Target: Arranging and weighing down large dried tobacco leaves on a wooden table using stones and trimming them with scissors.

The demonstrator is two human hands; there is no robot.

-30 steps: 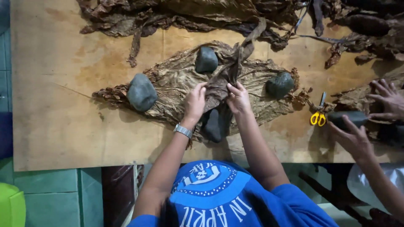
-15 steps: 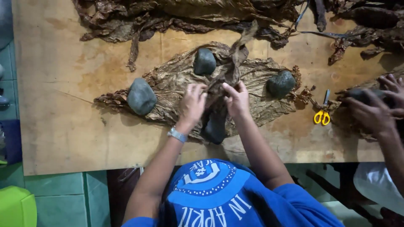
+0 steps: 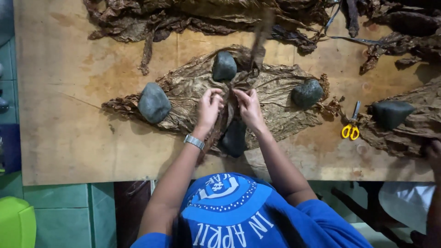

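**Both hands pinched leaf midrib**

Left hand (image 3: 209,108) and right hand (image 3: 248,106) gripped the dark midrib (image 3: 229,103) of a spread dried tobacco leaf (image 3: 275,103) between them. One grey stone (image 3: 224,66) sat just beyond the fingertips, another (image 3: 234,138) near the wrists.

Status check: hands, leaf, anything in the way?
Left hand and right hand both pinching the midrib of the spread leaf. Four stones pin it. Scissors lie clear.
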